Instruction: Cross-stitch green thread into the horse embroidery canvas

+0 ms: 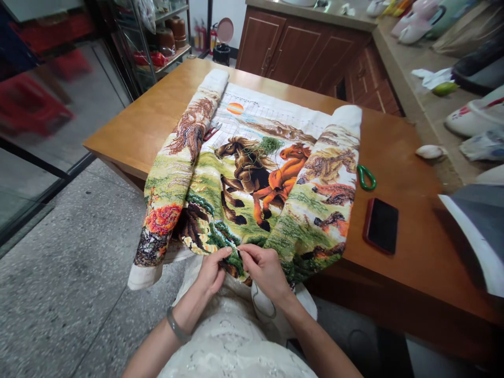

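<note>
Multicoloured embroidered horse cloth (pixel 246 181) overhangs a brown wooden counter (pixel 134 131). The bare left hand (pixel 212 270) clamps its near edge; the bare right hand's (pixel 265 268) grip, pinched together, is just beside.

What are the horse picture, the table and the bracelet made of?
The horse picture looks like cloth with coloured thread: its sides roll softly and show bumpy stitches. The table looks like wood with a smooth, slightly shiny finish: it's brown and reflects light, but might only imitate wood. The bracelet is a smooth, greyish band, maybe stone or glass; I can't tell.
</note>
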The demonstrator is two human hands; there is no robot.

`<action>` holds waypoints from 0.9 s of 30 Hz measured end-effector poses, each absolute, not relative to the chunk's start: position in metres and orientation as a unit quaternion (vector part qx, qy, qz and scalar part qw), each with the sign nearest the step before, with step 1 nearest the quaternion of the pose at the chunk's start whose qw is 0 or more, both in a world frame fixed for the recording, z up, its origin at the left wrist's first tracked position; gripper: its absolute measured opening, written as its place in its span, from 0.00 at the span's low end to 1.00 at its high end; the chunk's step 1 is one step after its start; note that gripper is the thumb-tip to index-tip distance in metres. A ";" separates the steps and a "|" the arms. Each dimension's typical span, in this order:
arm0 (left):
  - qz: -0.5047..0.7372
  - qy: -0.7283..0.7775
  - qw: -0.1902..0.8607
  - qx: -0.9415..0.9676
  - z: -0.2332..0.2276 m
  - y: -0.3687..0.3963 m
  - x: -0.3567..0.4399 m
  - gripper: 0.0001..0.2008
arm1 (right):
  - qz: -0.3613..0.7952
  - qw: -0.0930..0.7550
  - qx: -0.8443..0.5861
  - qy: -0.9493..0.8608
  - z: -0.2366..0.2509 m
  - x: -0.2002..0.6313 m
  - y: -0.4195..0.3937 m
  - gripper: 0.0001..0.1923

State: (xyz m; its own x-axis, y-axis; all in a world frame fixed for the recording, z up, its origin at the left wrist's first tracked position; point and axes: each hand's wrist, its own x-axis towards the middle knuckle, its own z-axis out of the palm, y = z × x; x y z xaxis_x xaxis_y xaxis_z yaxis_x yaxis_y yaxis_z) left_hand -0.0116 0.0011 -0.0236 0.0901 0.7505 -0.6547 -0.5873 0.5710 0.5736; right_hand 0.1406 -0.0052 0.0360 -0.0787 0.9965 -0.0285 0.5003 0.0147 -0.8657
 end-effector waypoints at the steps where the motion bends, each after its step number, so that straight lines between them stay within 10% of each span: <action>1: 0.453 0.499 0.734 0.083 -0.023 0.001 -0.012 0.13 | 0.361 0.329 -0.595 -0.639 0.036 0.140 -0.006 0.18; 13: 0.463 0.496 0.731 0.080 -0.026 0.001 -0.011 0.13 | 0.159 0.286 -0.620 -0.713 0.016 0.126 -0.014 0.16; 27: 0.481 0.490 0.723 0.071 -0.028 0.001 -0.006 0.16 | 0.262 0.363 -0.545 -0.709 0.019 0.153 -0.003 0.12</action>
State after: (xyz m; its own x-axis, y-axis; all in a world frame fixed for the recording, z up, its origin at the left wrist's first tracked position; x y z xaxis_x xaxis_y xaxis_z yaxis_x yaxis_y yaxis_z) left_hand -0.0062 0.0007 -0.0275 0.0561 0.7656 -0.6409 -0.6261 0.5270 0.5747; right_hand 0.1534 -0.0033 0.0189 -0.1415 0.9630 0.2292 0.5824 0.2682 -0.7674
